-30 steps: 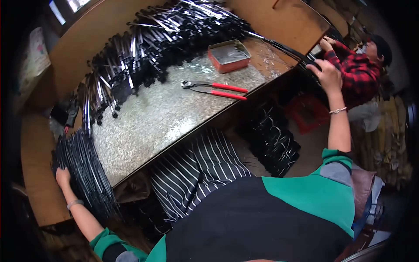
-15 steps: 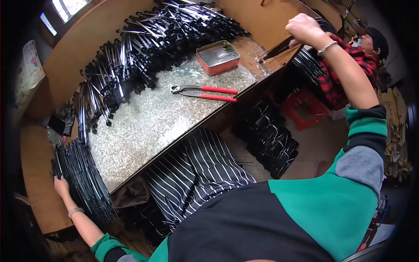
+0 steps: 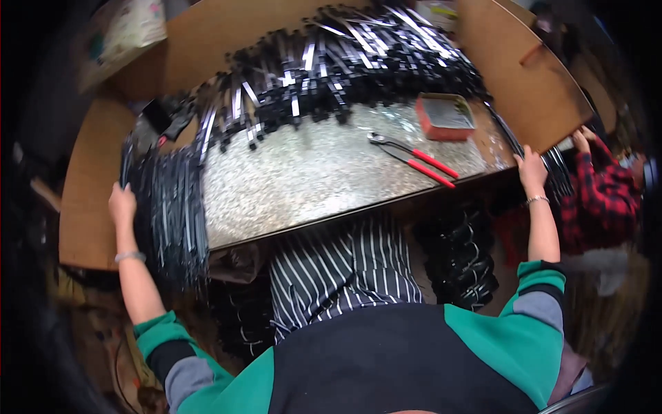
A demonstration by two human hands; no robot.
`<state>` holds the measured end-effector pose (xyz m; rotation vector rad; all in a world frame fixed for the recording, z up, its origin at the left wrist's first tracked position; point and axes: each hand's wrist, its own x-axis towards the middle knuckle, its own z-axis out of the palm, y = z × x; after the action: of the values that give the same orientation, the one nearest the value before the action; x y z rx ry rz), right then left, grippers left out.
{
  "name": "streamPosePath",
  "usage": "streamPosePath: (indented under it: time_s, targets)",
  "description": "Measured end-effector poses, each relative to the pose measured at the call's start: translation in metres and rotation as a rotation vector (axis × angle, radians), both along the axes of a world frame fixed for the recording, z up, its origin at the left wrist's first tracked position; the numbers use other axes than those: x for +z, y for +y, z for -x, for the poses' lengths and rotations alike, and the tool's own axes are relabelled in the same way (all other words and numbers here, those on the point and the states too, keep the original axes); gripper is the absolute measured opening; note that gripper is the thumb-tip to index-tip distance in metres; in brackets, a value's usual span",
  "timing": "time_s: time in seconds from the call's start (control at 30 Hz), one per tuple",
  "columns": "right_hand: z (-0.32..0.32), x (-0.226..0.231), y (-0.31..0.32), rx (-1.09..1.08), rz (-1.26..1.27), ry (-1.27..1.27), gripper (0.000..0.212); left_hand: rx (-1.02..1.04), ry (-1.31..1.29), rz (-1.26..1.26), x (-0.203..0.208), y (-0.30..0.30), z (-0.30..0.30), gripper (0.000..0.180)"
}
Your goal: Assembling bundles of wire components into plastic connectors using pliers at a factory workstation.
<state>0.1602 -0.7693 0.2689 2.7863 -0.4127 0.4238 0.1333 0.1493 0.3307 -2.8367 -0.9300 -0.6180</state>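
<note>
At the left end of the bench, my left hand is closed around slim black rods, which rise above the fist. Right beside it lies a thick row of long black rods, their ends hanging over the bench edge. My right hand is at the right edge, fingers wrapped round dark thin rods that slant up and left. Both arms are stretched wide. Between the hands, pincers with red handles rest on the speckled bench top. Motion blurs the rods' details.
A heap of shiny rods with black fittings covers the bench's back. A red open tin stands near the right. Below are tied black bundles. A co-worker in a red checked shirt sits at right, hands by a wooden board.
My right hand has come down from its raised position to the bench's right edge. My left hand has moved up alongside the rod row. The view has turned, shifting the bench.
</note>
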Motion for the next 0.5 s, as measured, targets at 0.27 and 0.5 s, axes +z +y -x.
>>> streamPosePath:
  time_s: [0.27, 0.5]
  targets:
    - [-0.003, 0.025, 0.063, -0.124, 0.158, 0.115, 0.045, 0.025, 0.114, 0.014, 0.004, -0.037, 0.002, 0.031]
    - [-0.024, 0.037, 0.103, 0.261, -0.176, -0.172, 0.038, 0.092, -0.071, 0.016, -0.005, -0.022, 0.006, 0.034]
